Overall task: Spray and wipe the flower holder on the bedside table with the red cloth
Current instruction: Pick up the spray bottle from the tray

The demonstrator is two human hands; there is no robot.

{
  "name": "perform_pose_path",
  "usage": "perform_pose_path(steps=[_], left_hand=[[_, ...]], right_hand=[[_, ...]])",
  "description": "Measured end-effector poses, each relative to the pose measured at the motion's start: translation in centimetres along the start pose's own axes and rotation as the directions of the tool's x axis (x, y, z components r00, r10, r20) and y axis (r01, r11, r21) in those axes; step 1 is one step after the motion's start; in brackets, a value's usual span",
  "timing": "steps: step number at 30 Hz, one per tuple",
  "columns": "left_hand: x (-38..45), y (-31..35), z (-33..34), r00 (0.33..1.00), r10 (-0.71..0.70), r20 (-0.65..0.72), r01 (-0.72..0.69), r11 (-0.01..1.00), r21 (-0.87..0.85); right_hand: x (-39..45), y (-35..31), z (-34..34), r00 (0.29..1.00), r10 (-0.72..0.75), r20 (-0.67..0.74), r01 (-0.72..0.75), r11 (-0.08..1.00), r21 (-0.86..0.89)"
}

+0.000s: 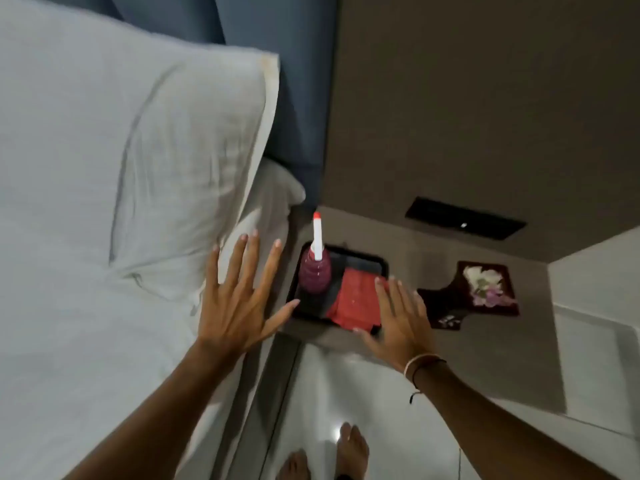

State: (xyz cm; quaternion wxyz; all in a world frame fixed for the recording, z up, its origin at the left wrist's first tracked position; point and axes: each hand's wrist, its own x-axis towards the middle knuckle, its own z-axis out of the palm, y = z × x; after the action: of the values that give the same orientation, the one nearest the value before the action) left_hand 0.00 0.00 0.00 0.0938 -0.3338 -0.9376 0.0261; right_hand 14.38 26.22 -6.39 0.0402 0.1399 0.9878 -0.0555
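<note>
Head view, left hand [235, 306] grip splayed empty, right hand [401, 317] flat at red cloth [353, 299] edge, tray [360, 258]

A tray [367, 259] sits at the near left corner of the bedside table [491, 341], hard against the bed [86, 341] — a pillow [121, 150] lies to its left. In the tray, a spray bottle [314, 271] stands at left, a cloth [353, 299] lies at right. The flower holder [474, 292] rests on the table right of the tray. Two spread hands hover in front — the left hand [239, 299] before the pillow's edge, the right hand [401, 320] over the cloth's right edge.
</note>
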Motion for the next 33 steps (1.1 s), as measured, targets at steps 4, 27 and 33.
perform_pose_path(steps=[4, 27, 33], left_hand=[[-0.8, -0.3, 4.4, 1.0, -0.003, -0.007, 0.004, 0.999, 0.054], [0.4, -2.6, 4.3, 0.998, 0.057, 0.039, -0.059, 0.996, 0.062], [0.1, 0.8, 4.0, 0.992, 0.116, 0.05, -0.117, 0.993, 0.026]], right_hand=[[4.2, -1.4, 3.0, 0.998, -0.056, -0.037, 0.058, 0.996, 0.063], [15.4, -8.6, -0.6, 0.904, 0.22, -0.366, 0.071, 0.768, 0.637], [6.6, -4.7, 0.1, 0.874, 0.34, -0.347, -0.057, 0.781, 0.622]])
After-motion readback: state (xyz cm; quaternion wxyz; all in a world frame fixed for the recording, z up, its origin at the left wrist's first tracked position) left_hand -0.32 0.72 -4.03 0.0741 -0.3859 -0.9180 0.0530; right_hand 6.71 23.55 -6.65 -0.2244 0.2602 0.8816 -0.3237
